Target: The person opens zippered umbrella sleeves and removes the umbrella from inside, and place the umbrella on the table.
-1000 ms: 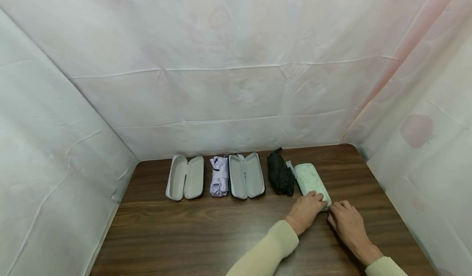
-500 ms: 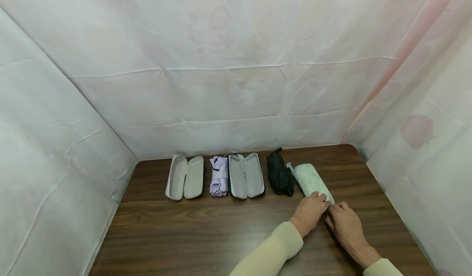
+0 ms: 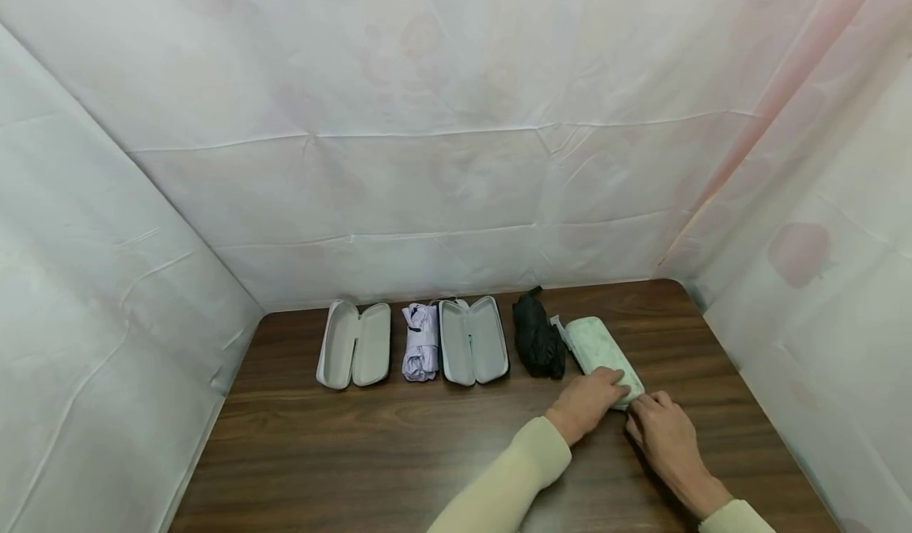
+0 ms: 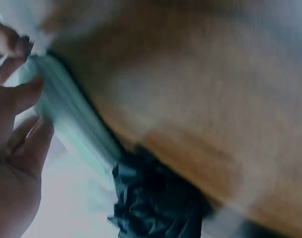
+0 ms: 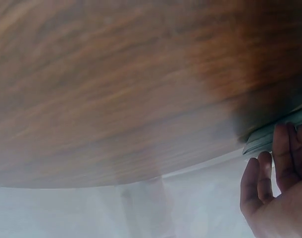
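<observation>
A mint green zip case (image 3: 604,349) lies closed and slanted at the right of the table. My left hand (image 3: 587,402) grips its near end, the thumb and fingers against the zipped side in the left wrist view. At the near right corner, my right hand (image 3: 666,438) pinches the case's edge with bent fingers; what lies between the fingertips is hidden. The right wrist view shows the right hand's fingers (image 5: 284,153) along the green side. A black folded umbrella (image 3: 537,336) lies just left of the case, with a pale strap (image 3: 559,327) between them.
Farther left along the back lie an opened grey case (image 3: 473,341), a lavender folded umbrella (image 3: 421,343) and another opened pale case (image 3: 354,344). They stand in a row on the dark wooden table (image 3: 356,454). White curtains (image 3: 427,184) hang behind and at both sides.
The left hand has shifted slightly left along the case's near end. The right hand stays at the corner, moved only a little. The case's near end has swung slightly to the right.
</observation>
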{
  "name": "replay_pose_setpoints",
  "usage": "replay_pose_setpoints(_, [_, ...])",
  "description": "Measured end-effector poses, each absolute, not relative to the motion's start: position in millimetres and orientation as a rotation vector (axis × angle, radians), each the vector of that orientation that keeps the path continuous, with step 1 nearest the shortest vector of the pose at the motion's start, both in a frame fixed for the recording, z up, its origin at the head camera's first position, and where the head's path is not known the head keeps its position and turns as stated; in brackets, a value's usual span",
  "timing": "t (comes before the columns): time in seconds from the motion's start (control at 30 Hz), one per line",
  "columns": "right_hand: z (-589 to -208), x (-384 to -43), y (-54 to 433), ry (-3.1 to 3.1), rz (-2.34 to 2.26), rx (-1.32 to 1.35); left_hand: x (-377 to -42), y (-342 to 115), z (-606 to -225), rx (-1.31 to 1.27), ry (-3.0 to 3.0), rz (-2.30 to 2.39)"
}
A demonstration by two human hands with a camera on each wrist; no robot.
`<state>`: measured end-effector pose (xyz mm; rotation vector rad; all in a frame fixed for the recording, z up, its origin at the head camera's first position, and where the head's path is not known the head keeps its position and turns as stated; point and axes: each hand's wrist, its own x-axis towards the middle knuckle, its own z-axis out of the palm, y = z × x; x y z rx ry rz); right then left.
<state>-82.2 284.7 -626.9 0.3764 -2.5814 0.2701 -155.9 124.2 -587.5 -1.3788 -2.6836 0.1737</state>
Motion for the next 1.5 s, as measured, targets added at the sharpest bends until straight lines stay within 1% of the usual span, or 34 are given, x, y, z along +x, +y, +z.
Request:
replay_pose_setpoints(0.2, [-627, -82, 285, -2.589, 0.276, 0.366, -163, 121, -586, -1.399, -2.734, 0.277])
replay_pose_setpoints(0.37, [-628, -81, 287, -2.57, 0.275, 0.369, -163, 122, -588, -1.404, -2.749, 0.264])
replay_pose_setpoints(0.9, [-626, -74, 285, -2.61, 0.296, 0.292, -150, 136, -591, -1.275, -2.67, 0.379])
replay_pose_setpoints(1.33, [-625, -70, 279, -2.626, 0.313, 0.226, -143, 147, -593, -1.188, -2.744, 0.262])
replay_pose_setpoints(1.5, [-623, -68, 275, -2.638, 0.345, 0.164, -141, 148, -593, -1.173, -2.733, 0.249])
